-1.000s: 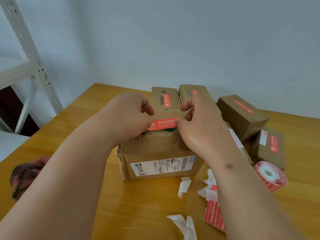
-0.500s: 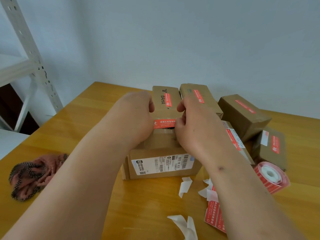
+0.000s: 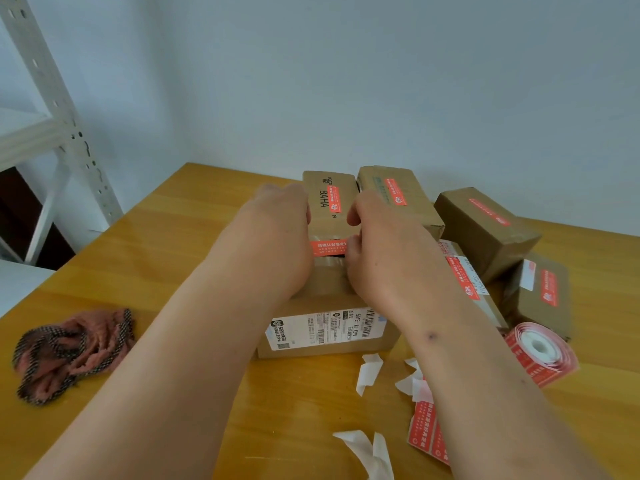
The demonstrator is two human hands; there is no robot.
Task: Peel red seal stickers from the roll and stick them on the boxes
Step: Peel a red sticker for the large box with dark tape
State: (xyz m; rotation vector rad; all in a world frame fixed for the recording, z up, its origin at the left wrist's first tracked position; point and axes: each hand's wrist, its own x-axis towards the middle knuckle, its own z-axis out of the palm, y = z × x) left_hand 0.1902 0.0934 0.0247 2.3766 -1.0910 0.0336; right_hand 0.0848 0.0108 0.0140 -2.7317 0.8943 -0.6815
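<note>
Far left of the hands: grey perforated metal shelf upright [image 3: 52,109]. On the glossy wooden counter [image 3: 156,258], well left of the left forearm: crumpled pink knit cloth with dark checked edging [image 3: 72,351].

Left hand [image 3: 280,237]: fingers curled down onto the top of the near cardboard box [image 3: 325,334], over the left end of the red seal sticker [image 3: 329,247]. Right hand [image 3: 377,251]: fingers curled likewise, over the sticker's right end. Cannot tell whether either hand pinches the sticker or only presses it. Sticker is a flat red strip with white print, lying across the box top between the two hands. Box front carries a white shipping label with barcodes.

Just beyond the hands: two matte brown boxes, one printed "BAHA" [image 3: 329,199], one taped [image 3: 394,195], each with a red seal on top.

Right of the right hand: three more sealed boxes, blocky, piled against each other. Right of the right forearm: sticker roll [image 3: 540,351], red wraps, white core, lying on its side. Under and near that forearm: curled white backing scraps [image 3: 367,372] and a loose flat strip of red stickers [image 3: 426,427].
</note>
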